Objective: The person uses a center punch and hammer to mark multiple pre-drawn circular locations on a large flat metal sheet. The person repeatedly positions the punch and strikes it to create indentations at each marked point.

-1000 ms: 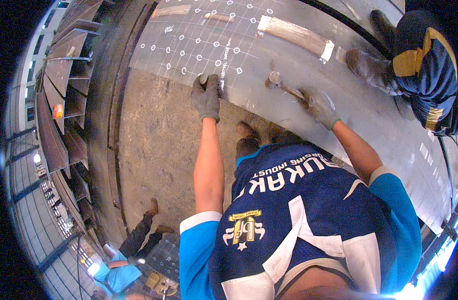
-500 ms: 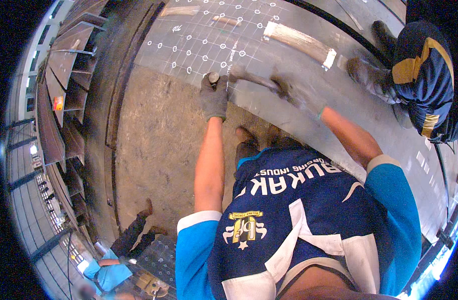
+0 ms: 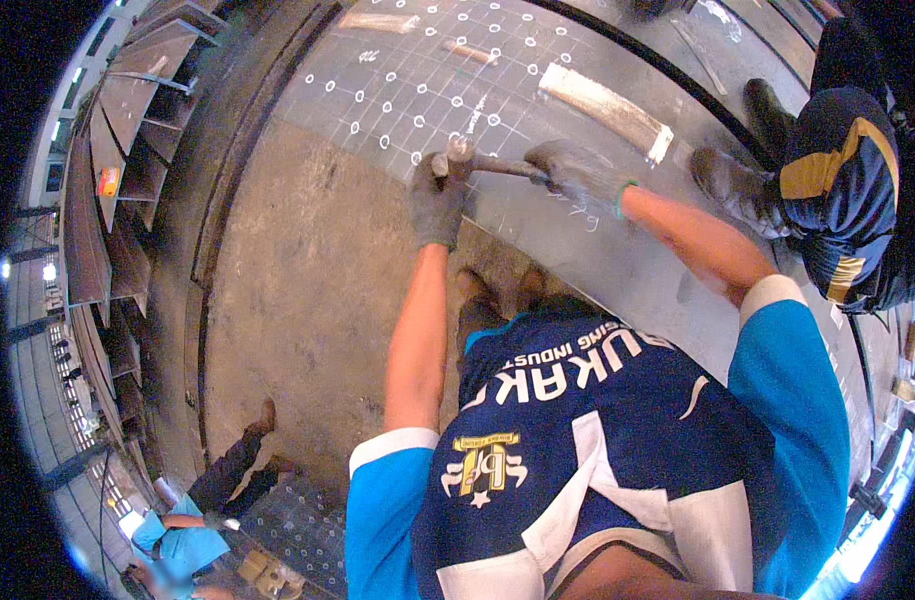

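Note:
My left hand (image 3: 436,210), in a dark grey work glove, is closed around a short metal punch (image 3: 440,165). Only the round top end of the punch shows; its lower end is hidden by the glove. It stands at the near edge of a large grey steel plate (image 3: 618,240). White chalk lines and circles form a grid on that plate. My right hand (image 3: 578,172), gloved too, grips the handle of a hammer (image 3: 506,167). The hammer's head (image 3: 460,150) is right beside the punch's top, close over the left hand; whether they touch I cannot tell.
Scraps of pale wood-like strip (image 3: 608,108) lie on the plate. A person's boots (image 3: 733,185) stand on it at the right. Brown floor (image 3: 298,280) lies before me, with steel beams (image 3: 113,170) stacked at the left. Another person (image 3: 183,535) crouches at lower left by a second marked plate (image 3: 303,525).
The hammer, blurred before, has come closer to the punch, and my right hand has moved left with it. My left hand keeps its hold. The whole view has shifted slightly.

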`<act>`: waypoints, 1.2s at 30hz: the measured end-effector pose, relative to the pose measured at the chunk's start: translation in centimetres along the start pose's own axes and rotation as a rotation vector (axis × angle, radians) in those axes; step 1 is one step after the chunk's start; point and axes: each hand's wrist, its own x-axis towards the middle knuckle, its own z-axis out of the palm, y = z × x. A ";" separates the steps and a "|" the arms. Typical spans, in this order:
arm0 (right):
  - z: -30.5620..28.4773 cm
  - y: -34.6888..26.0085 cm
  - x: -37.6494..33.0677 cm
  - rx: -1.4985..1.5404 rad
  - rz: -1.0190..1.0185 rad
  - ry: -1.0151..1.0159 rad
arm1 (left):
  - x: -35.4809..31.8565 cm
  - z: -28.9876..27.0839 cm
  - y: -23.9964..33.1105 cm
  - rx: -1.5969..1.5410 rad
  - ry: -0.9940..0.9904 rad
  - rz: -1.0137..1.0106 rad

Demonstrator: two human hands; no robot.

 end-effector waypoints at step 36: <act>0.2 -3.1 -12.1 -0.213 0.596 0.075 | 6.2 7.2 7.2 -0.241 -0.107 -0.049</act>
